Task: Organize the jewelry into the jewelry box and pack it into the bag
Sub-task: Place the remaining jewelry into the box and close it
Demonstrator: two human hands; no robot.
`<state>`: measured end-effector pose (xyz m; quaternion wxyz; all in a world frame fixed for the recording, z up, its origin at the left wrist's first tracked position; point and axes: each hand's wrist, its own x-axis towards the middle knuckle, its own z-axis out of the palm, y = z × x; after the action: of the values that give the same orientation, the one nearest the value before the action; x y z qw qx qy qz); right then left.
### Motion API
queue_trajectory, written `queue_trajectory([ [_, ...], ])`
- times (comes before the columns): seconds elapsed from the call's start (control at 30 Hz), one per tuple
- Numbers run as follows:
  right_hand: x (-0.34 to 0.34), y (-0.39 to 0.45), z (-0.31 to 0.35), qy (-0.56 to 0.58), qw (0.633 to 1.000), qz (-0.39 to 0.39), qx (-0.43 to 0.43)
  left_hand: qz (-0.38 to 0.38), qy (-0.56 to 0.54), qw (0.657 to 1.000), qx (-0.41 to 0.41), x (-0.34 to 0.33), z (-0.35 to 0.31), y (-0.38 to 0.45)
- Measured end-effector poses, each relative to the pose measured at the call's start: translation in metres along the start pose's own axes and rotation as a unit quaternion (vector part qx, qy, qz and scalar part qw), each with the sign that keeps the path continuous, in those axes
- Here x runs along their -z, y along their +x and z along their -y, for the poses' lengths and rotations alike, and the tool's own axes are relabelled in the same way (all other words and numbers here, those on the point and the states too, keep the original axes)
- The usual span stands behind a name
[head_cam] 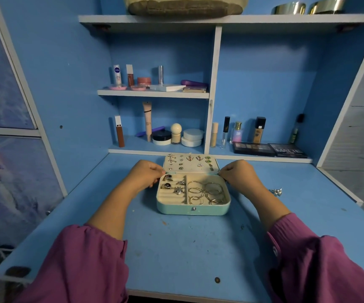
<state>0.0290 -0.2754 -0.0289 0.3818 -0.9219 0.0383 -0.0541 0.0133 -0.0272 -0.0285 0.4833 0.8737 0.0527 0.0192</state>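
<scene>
A mint-green jewelry box (193, 209) lies open on the blue desk. Its lid (190, 164) leans back and carries several earrings pinned to a cream pad. Rings (172, 184) sit in the left slots and bangles (207, 192) fill the right compartment. My left hand (147, 174) pinches the lid's left corner at the hinge. At the lid's right corner my right hand (240, 174) holds it the same way. A small silver jewelry piece (276, 191) lies loose on the desk to the right. A woven bag (185, 6) rests on the top shelf.
Cosmetics stand on the shelves behind the box: tubes, jars and bottles (176, 136) on the left, palettes (268, 149) on the right. Two gold bowls (307, 7) sit on the top shelf. The desk's front edge (176, 295) is near my sleeves.
</scene>
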Motion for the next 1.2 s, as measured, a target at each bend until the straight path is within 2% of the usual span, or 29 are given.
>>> queue_trajectory([
  [0.1, 0.008, 0.000, -0.001, -0.003, 1.000, 0.009, 0.006, -0.035, 0.031, 0.999, -0.014, -0.003, -0.003, -0.001],
  [0.17, 0.018, 0.001, -0.005, -0.002, 1.000, -0.001, 0.019, -0.105, 0.077, 0.990, -0.059, -0.011, -0.011, -0.003],
  [0.23, 0.032, 0.001, -0.011, 0.001, 0.999, -0.019, 0.034, -0.142, 0.074, 0.981, -0.106, -0.024, -0.025, -0.008],
  [0.4, 0.062, 0.000, -0.031, -0.002, 0.999, -0.018, 0.051, -0.070, 0.115, 0.971, -0.199, -0.072, -0.060, -0.008],
  [0.6, 0.083, -0.010, -0.050, -0.023, 0.999, 0.019, 0.042, 0.012, 0.243, 0.951, -0.191, -0.124, -0.091, -0.002],
  [0.8, 0.092, -0.017, -0.058, 0.017, 0.999, 0.039, 0.030, -0.007, 0.399, 0.895, -0.198, -0.160, -0.105, -0.007],
  [0.9, 0.104, -0.020, -0.062, -0.048, 0.995, 0.091, -0.015, 0.016, 0.458, 0.871, -0.176, -0.166, -0.109, -0.009],
  [1.03, 0.105, -0.020, -0.065, -0.107, 0.981, 0.152, -0.050, 0.011, 0.483, 0.854, -0.191, -0.168, -0.110, -0.010],
  [1.2, 0.093, -0.020, -0.060, -0.131, 0.981, 0.144, -0.013, -0.008, 0.489, 0.840, -0.232, -0.165, -0.111, -0.018],
])
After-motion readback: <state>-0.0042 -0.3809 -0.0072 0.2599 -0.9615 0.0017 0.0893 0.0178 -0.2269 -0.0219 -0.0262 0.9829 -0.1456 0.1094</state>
